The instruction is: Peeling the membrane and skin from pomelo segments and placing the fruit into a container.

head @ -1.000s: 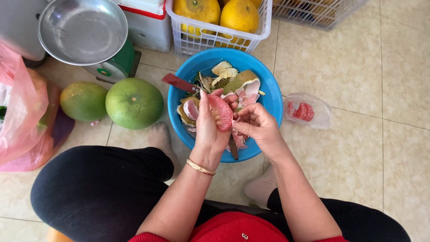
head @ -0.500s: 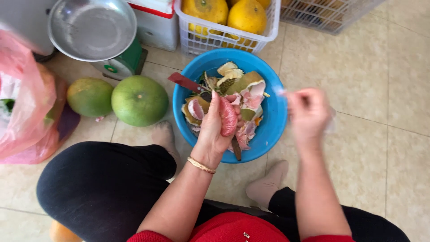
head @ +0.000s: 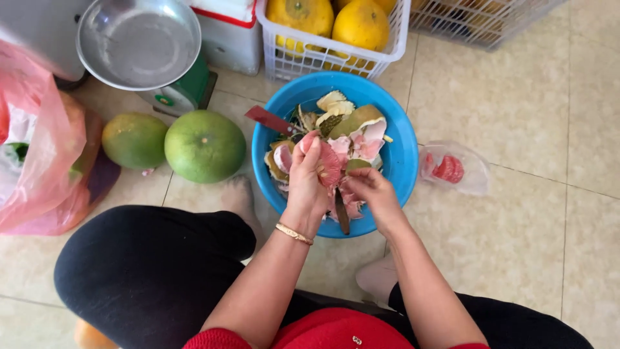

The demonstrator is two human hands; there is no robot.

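My left hand (head: pixel 306 182) holds a pink pomelo segment (head: pixel 329 165) above a blue basin (head: pixel 399 143) full of peel scraps. My right hand (head: pixel 369 191) is beside it, its fingers pinching at the segment's lower edge. A knife with a red handle (head: pixel 271 120) lies across the basin's left rim. A second blade (head: pixel 341 212) sticks up between my hands. A clear plastic bag (head: pixel 453 169) with peeled pink pieces lies on the tile floor right of the basin.
Two whole green pomelos (head: pixel 204 146) (head: pixel 134 140) lie left of the basin. Behind them stands a scale with a metal pan (head: pixel 138 42). A white basket of yellow pomelos (head: pixel 336 32) is at the back. A pink plastic bag (head: pixel 33 155) sits far left.
My right hand was out over the plastic bag to the right and has come back to the segment in my left hand. The left hand has stayed over the basin.
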